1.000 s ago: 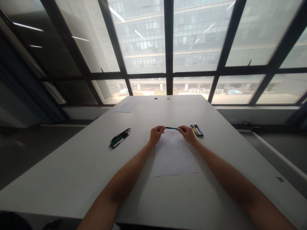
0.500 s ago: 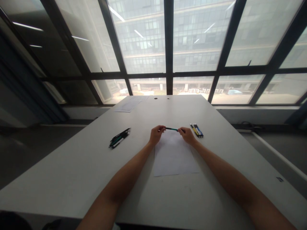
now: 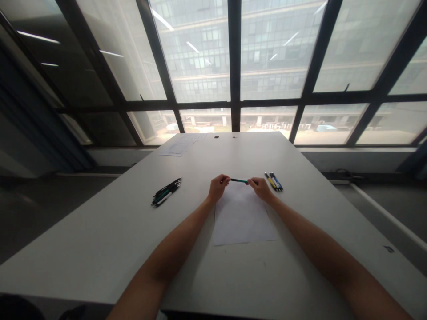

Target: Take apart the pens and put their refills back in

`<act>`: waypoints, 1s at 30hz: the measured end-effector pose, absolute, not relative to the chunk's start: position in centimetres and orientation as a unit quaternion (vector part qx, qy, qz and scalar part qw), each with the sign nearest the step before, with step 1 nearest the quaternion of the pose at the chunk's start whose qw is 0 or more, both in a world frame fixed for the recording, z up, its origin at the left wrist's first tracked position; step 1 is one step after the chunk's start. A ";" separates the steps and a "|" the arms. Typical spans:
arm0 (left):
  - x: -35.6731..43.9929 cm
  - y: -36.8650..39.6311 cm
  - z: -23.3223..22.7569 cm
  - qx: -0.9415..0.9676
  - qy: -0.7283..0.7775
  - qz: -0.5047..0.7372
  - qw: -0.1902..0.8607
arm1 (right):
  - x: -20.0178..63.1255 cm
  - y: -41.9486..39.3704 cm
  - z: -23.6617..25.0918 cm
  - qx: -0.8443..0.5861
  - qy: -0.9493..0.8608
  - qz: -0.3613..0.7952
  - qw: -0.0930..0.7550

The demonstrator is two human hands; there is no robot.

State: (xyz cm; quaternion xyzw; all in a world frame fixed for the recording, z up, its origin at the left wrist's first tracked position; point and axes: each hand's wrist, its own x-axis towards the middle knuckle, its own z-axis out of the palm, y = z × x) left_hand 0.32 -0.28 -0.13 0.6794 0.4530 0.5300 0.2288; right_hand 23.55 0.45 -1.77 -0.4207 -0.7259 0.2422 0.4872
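Between my two hands a slim black and teal pen [image 3: 239, 180] is held level, above the far end of a white sheet of paper [image 3: 245, 220]. My left hand [image 3: 219, 184] is closed, pinching the pen's left end. At its right end, my right hand [image 3: 260, 186] grips it with closed fingers. The fingers hide both tips of the pen. Just right of my right hand lie a yellow pen [image 3: 270, 181] and blue pens [image 3: 276, 182] side by side. Left of my left hand rests a pile of several dark pens [image 3: 166, 192].
The white table [image 3: 100, 249] stretches away to large windows [image 3: 202, 53]. Loose papers [image 3: 178, 146] lie at its far left. Two small dark spots are near the far edge. A dark mark [image 3: 388, 249] shows at the right side.
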 end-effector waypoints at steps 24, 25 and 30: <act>0.2 -0.2 -0.6 0.728 0.446 0.488 0.183 | 23.9 1.0 -2.1 -0.418 -0.720 0.253 0.493; 0.2 -0.2 -0.5 0.719 0.440 0.501 0.197 | 23.9 1.1 -2.2 -0.423 -0.715 0.250 0.497; 0.0 0.1 -0.6 0.691 0.438 0.528 0.228 | 24.0 1.2 -2.3 -0.431 -0.705 0.249 0.504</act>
